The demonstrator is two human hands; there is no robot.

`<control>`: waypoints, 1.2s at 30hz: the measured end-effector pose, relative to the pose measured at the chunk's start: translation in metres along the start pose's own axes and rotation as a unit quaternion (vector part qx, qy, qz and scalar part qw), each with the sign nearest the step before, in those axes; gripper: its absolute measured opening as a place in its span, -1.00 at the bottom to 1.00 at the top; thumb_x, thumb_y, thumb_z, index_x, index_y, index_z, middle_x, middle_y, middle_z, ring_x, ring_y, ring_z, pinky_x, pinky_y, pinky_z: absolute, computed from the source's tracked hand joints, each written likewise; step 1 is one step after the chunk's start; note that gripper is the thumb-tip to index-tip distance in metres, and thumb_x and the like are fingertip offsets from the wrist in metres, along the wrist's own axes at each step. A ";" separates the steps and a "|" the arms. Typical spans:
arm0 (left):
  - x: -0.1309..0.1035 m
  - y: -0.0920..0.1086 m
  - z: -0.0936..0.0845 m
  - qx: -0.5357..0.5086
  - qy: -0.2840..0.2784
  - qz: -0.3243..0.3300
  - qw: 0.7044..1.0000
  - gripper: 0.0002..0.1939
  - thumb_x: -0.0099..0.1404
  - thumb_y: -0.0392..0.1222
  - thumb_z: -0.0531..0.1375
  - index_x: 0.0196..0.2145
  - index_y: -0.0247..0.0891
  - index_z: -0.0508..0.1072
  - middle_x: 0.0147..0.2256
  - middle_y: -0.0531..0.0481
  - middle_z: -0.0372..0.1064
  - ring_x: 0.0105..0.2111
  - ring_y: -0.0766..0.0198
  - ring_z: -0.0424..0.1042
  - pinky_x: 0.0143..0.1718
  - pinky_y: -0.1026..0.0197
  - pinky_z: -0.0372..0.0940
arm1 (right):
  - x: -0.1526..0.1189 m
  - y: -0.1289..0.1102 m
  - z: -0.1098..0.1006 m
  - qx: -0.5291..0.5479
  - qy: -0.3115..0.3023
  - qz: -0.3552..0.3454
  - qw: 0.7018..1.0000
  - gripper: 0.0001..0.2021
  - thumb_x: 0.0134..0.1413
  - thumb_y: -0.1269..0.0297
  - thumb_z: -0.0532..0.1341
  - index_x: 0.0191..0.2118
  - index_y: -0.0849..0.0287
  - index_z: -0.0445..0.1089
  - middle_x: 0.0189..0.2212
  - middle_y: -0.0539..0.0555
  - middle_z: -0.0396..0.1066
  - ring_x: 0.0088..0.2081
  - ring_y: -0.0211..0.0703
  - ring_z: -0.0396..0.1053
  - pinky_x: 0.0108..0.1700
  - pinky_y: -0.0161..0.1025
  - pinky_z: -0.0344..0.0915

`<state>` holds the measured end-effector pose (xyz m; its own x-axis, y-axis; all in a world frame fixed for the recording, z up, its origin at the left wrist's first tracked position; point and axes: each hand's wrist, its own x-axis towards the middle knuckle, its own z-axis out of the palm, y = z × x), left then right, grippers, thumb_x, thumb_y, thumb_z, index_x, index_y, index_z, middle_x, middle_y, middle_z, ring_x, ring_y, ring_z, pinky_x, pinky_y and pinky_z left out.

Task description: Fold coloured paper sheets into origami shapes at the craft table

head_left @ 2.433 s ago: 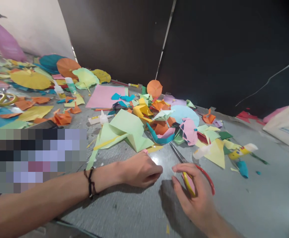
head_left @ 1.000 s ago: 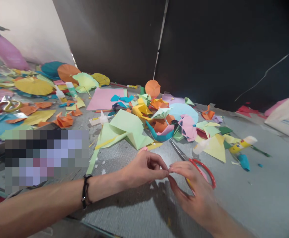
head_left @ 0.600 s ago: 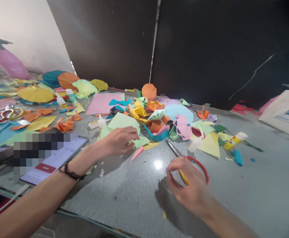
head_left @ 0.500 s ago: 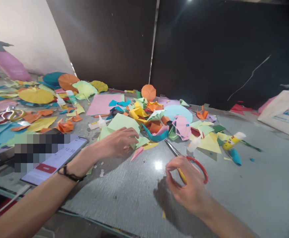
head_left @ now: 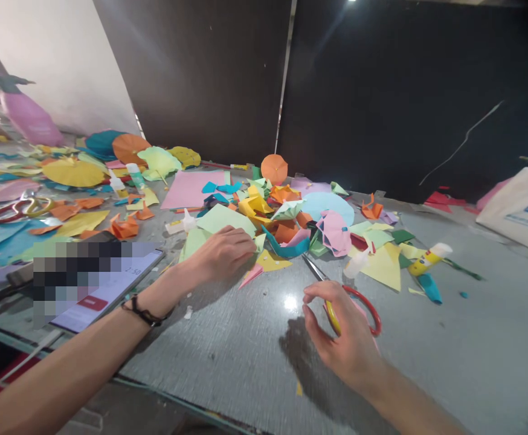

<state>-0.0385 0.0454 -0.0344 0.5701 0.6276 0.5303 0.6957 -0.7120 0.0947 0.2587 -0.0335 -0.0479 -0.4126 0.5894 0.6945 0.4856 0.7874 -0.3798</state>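
Note:
My left hand (head_left: 223, 251) reaches over the edge of light green paper sheets (head_left: 225, 219), its fingers curled down and together; their tips, and anything in them, are hidden. A pink folded paper piece (head_left: 251, 275) and yellow scrap lie just beside it. My right hand (head_left: 343, 332) is over scissors (head_left: 315, 267) with a red and a yellow handle loop. Its thumb and index finger are apart, with nothing seen between them. The scissors' blades point at a curved blue paper strip (head_left: 291, 248); the hand covers part of the handles.
Paper scraps and folded pieces spread along the back. A glue bottle (head_left: 357, 263) and yellow glue stick (head_left: 429, 260) lie on the right. A phone (head_left: 110, 293) sits by my left forearm, more scissors (head_left: 19, 208) behind it. A white bag (head_left: 522, 208) stands far right, a dark panel behind.
My left hand's fingers have curled in and lowered at the green paper's edge. My right thumb and index finger have moved apart. The view has shifted slightly.

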 end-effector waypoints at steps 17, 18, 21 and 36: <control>0.008 0.049 0.000 -0.293 0.127 -0.188 0.929 -0.78 0.39 -0.18 0.23 -0.07 -0.30 0.57 -0.19 -0.12 0.61 -0.22 0.22 0.55 -0.19 0.20 0.44 | 0.004 0.002 -0.001 0.026 -0.048 -0.017 0.998 -0.70 0.26 0.60 0.16 -0.01 0.08 0.37 -0.27 0.06 0.49 -0.21 -0.06 0.47 -0.19 -0.11 0.45; 0.008 0.051 0.002 -0.325 0.115 -0.193 0.919 -0.78 0.39 -0.18 0.23 -0.08 -0.31 0.57 -0.18 -0.12 0.61 -0.21 0.22 0.55 -0.17 0.20 0.43 | 0.004 0.002 -0.001 0.023 -0.049 -0.020 0.998 -0.69 0.27 0.60 0.17 0.00 0.07 0.38 -0.27 0.05 0.50 -0.21 -0.07 0.47 -0.19 -0.11 0.44; 0.008 0.057 0.008 -0.424 0.071 -0.215 0.877 -0.78 0.40 -0.15 0.24 -0.09 -0.33 0.56 -0.16 -0.14 0.58 -0.22 0.24 0.53 -0.19 0.22 0.41 | 0.003 0.000 0.001 0.011 -0.040 -0.033 0.999 -0.68 0.30 0.60 0.17 0.04 0.07 0.37 -0.21 0.07 0.50 -0.15 -0.07 0.47 -0.11 -0.10 0.45; 0.006 0.073 0.020 -0.696 -0.055 -0.344 0.628 -0.54 0.14 -0.10 0.51 -0.08 -0.34 0.52 -0.25 -0.09 0.49 -0.29 0.25 0.51 -0.28 0.24 0.38 | 0.002 0.003 -0.004 -0.013 0.017 -0.026 0.999 -0.75 0.30 0.57 0.23 -0.02 0.09 0.41 -0.01 0.14 0.42 0.04 -0.07 0.42 0.07 -0.09 0.39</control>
<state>0.0242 0.0035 -0.0417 0.4247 0.9005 -0.0933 -0.2182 0.2018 0.9548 0.2627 -0.0307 -0.0457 -0.4117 0.5404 0.7338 0.4834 0.8121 -0.3269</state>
